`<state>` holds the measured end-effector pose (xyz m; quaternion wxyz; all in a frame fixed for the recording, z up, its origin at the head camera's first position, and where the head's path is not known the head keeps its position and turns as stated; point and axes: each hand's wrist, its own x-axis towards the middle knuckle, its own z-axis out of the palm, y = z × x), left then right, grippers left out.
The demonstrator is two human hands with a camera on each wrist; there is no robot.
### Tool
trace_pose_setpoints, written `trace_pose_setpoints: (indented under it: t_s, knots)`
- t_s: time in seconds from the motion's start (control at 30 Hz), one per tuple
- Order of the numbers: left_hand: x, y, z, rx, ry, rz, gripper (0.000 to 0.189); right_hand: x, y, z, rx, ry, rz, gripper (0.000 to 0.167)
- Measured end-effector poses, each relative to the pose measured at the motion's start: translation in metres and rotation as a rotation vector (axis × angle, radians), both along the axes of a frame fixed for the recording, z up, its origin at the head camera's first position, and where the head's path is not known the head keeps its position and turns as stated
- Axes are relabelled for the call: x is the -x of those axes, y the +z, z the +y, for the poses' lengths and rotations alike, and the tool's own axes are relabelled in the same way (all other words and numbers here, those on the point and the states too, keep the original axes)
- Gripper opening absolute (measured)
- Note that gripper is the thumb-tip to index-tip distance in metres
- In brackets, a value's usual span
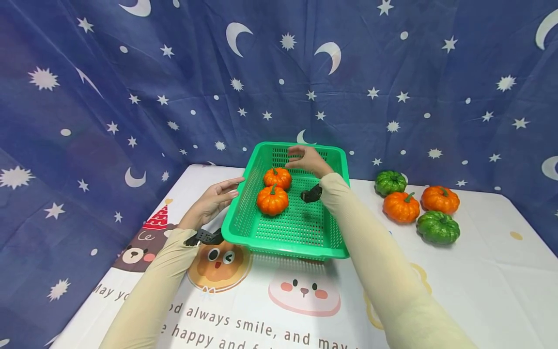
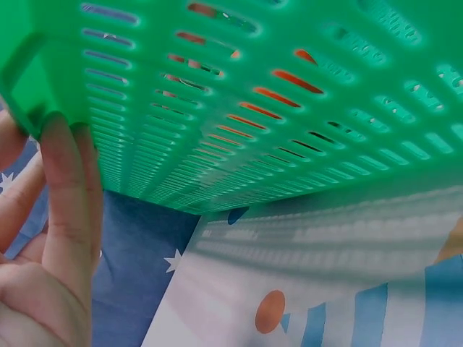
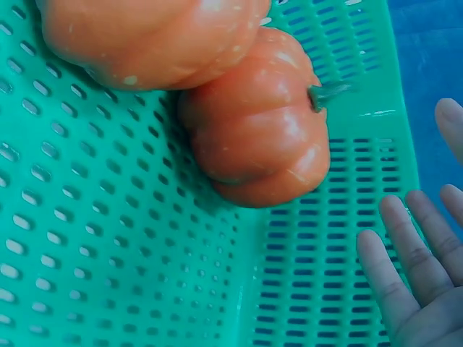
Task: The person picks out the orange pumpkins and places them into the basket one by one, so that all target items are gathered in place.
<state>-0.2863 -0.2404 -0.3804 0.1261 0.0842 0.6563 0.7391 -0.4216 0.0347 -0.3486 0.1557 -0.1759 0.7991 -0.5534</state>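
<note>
In the head view, a green plastic basket with slotted walls holds two orange pumpkins, one in front and one behind. My left hand is at the basket's left rim; in the left wrist view its nearly straight fingers touch the underside of that rim. Over the far part of the basket hovers my right hand, fingers spread and holding nothing. The right wrist view shows that hand apart from the nearer pumpkin, with the basket wall behind it.
Right of the basket, two orange pumpkins and two green pumpkins sit grouped on the white printed tablecloth. A blue star-patterned curtain hangs behind the table and along its left side.
</note>
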Motion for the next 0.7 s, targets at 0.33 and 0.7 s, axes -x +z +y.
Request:
trace_pose_setpoints:
  t_s: [0.33, 0.7]
  knots:
    - [0.000, -0.001, 0.000, 0.006, 0.006, -0.006, 0.055, -0.004, 0.015, 0.012, 0.020, 0.012, 0.027, 0.063]
    - [0.000, -0.001, 0.001, 0.040, 0.013, 0.010, 0.054, -0.010, 0.031, 0.024, 0.015, 0.068, 0.068, 0.063]
